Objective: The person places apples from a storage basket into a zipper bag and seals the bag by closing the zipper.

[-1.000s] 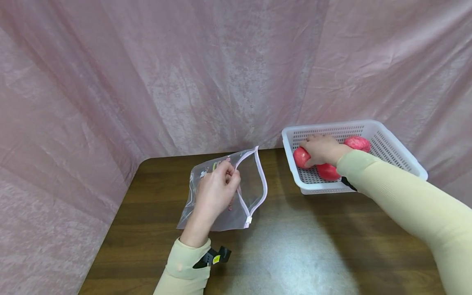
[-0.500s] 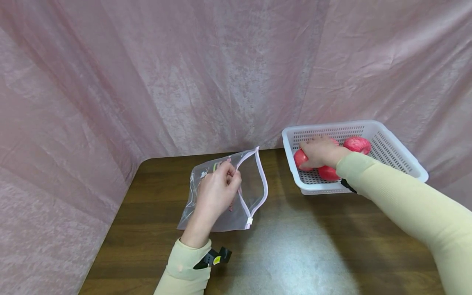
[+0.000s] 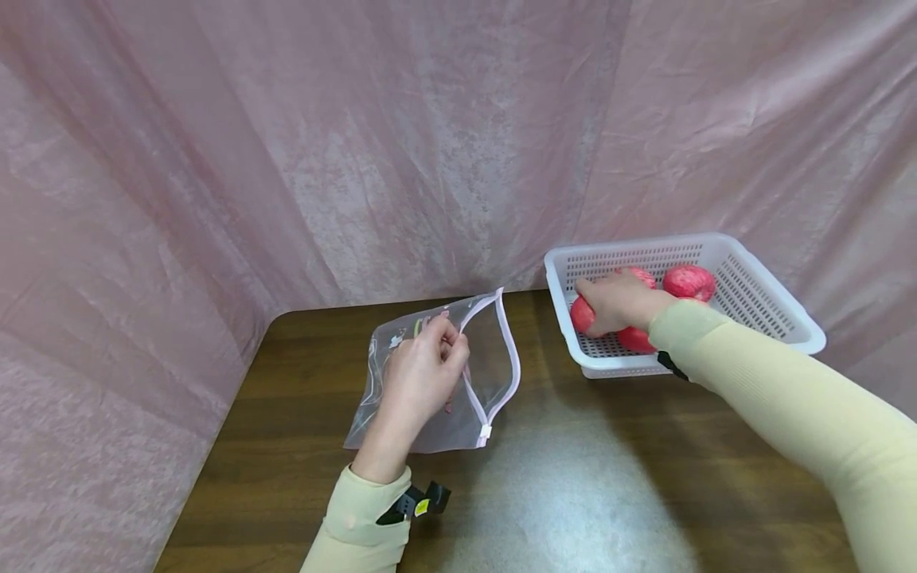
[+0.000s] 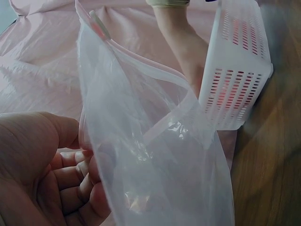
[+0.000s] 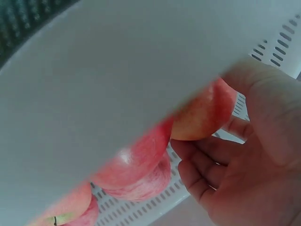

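My left hand (image 3: pixel 423 366) pinches one edge of the mouth of a clear zip bag (image 3: pixel 444 436) lying on the table. The bag's pink-edged opening gapes to the right, with a white slider at its near corner. In the left wrist view, thumb and fingers (image 4: pixel 61 174) hold the film near the zip strip. Inside a white plastic basket (image 3: pixel 777 306), my right hand (image 3: pixel 619 302) grips a red apple (image 3: pixel 583 315) at the left end. The right wrist view shows thumb and fingers around that apple (image 5: pixel 204 115); the basket wall hides part of it.
More apples lie in the basket: one near the middle (image 3: pixel 689 282), one behind the right hand (image 3: pixel 640 276), one in front of it (image 3: pixel 635 341). A pink curtain (image 3: pixel 444 159) hangs behind the brown wooden table (image 3: pixel 573 493).
My right hand has curled in around the apple at the basket's left end, uncovering more of the apple behind it. The left hand and bag have hardly moved.
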`<move>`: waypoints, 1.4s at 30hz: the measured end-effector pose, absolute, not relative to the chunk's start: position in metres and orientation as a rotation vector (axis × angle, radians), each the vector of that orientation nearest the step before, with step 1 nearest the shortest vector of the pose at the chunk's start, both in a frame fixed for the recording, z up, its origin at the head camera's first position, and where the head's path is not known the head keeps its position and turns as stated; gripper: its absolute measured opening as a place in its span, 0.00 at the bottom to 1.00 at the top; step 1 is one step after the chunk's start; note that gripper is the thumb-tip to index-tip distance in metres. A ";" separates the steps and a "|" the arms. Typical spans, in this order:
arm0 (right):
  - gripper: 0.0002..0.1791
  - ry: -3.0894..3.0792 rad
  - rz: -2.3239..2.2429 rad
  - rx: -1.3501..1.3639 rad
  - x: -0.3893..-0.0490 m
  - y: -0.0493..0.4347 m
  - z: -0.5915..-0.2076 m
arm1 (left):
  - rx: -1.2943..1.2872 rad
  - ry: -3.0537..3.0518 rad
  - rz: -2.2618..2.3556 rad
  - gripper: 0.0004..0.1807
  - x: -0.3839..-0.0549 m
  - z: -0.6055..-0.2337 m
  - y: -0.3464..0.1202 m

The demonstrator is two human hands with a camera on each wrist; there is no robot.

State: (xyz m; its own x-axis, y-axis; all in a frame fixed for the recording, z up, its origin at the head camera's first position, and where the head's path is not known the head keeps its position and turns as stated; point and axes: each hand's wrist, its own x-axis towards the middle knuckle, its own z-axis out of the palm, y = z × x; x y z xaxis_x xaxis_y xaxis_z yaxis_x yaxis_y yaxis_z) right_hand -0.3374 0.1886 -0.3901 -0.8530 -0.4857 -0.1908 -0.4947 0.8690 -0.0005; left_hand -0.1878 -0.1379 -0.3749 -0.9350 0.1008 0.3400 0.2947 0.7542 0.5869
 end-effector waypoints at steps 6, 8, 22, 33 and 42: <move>0.38 2.905 0.063 -0.793 -0.332 0.192 -0.394 | -0.311 -2.666 -0.945 0.08 -0.188 -0.376 -0.136; 0.37 2.923 0.046 -0.805 -0.330 0.194 -0.396 | -0.308 -2.667 -0.932 0.08 -0.189 -0.376 -0.136; 0.42 3.044 -0.100 -0.833 -0.325 0.204 -0.387 | -0.296 -2.684 -0.975 0.08 -0.190 -0.377 -0.136; 0.46 3.092 -0.358 -0.769 -0.313 0.211 -0.371 | -0.293 -2.661 -0.941 0.08 -0.191 -0.378 -0.138; 0.47 3.062 -0.664 -0.662 -0.302 0.211 -0.361 | -0.289 -2.657 -0.969 0.08 -0.190 -0.378 -0.138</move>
State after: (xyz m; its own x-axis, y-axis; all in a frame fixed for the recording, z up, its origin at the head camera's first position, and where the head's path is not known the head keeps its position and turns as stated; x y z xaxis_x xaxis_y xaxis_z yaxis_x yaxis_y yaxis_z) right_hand -0.3016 0.2115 -0.3606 -0.9128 -0.3824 0.1435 -0.4074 0.8287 -0.3836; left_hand -0.1904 -0.1380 -0.3780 -0.9355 0.0858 0.3428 0.2863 0.7526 0.5930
